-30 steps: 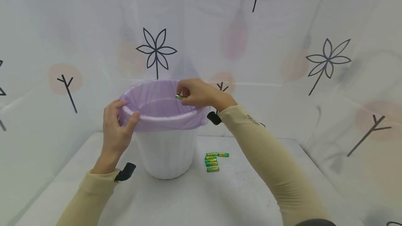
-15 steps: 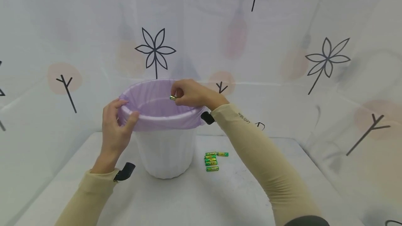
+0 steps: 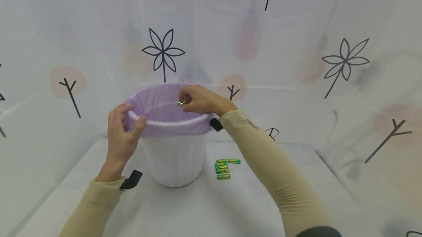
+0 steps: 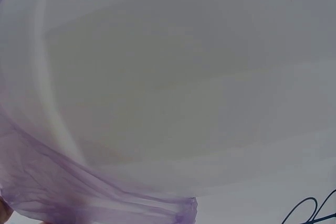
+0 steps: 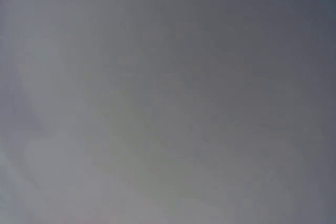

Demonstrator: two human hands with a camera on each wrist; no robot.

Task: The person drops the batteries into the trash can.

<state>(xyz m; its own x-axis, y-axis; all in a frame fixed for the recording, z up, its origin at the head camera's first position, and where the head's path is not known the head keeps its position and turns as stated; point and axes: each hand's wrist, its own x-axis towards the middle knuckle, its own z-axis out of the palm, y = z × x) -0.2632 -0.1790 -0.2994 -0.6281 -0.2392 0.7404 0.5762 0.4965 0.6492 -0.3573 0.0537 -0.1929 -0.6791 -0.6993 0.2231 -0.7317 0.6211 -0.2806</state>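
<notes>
Right grip (image 3: 199,99) pinches battery (image 3: 180,104) over bin (image 3: 174,160); left grip (image 3: 121,133) holds liner (image 3: 171,129) at rim; right wrist (image 3: 226,107) snagging could drag liner loose.

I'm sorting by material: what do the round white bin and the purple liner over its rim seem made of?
Round white bin: probably rigid plastic with a dull finish, given its even colour and faint vertical ribs; coated metal isn't excluded.
Thin purple bag liner: likely soft plastic film, slightly shiny, since it wrinkles and looks partly see-through in the left wrist view.

A white table (image 3: 204,213) bears a white bin (image 3: 174,160) and green batteries (image 3: 222,167).
</notes>
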